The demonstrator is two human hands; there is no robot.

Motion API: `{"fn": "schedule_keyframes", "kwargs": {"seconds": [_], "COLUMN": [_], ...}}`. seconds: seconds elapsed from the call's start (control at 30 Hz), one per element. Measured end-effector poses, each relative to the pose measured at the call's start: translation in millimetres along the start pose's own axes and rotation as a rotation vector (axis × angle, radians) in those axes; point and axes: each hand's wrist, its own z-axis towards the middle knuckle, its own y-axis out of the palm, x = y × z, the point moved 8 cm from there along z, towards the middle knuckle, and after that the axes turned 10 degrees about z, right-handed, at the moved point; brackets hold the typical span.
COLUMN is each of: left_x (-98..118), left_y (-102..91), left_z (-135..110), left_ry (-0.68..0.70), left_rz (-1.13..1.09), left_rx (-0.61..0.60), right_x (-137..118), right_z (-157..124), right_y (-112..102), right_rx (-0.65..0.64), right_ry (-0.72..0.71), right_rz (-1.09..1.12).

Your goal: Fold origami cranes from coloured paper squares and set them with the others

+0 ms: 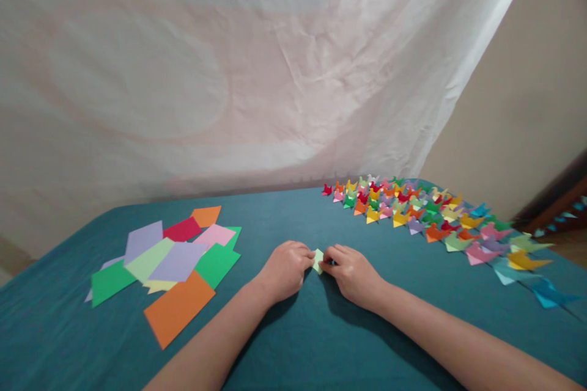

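A small pale green folded paper (318, 259) lies between my two hands on the teal cloth of the table (293, 330). My left hand (285, 269) is curled, with its fingertips pinching the paper's left side. The fingers of my right hand (349, 272) are likewise closed on the paper's right side. Both hands rest on the cloth near the middle of the table.
Several flat coloured paper sheets (169, 263) lie overlapping at the left. Rows of several small folded paper figures (426, 211) in many colours fill the right far side. A white sheet (229, 73) hangs behind the table. A beige wall (527, 104) stands at the right.
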Motion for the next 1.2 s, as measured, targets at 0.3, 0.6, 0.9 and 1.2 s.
{"fn": "schedule_keyframes", "kwargs": {"seconds": [0.3, 0.6, 0.9, 1.2], "left_x": [-15.8, -31.2, -34.0, -36.6], "left_y": [3.8, 7.2, 9.8, 2.5], "left_z": [-3.4, -5.4, -7.7, -7.4], "left_ry": [-0.114, -0.213, -0.242, -0.292], "left_rz": [-0.216, -0.479, -0.492, -0.423], "left_rx": [0.092, 0.163, 0.166, 0.195], "right_x": [-13.5, 7.1, 20.2, 33.1], "right_z": [-0.7, 3.7, 11.7, 10.4], "right_y": [-10.2, -19.8, -10.3, -0.1], "right_rx": [0.052, 0.135, 0.075, 0.152], "right_ry": [-0.037, 0.157, 0.238, 0.327], "right_rz": [0.274, 0.454, 0.542, 0.608]}}
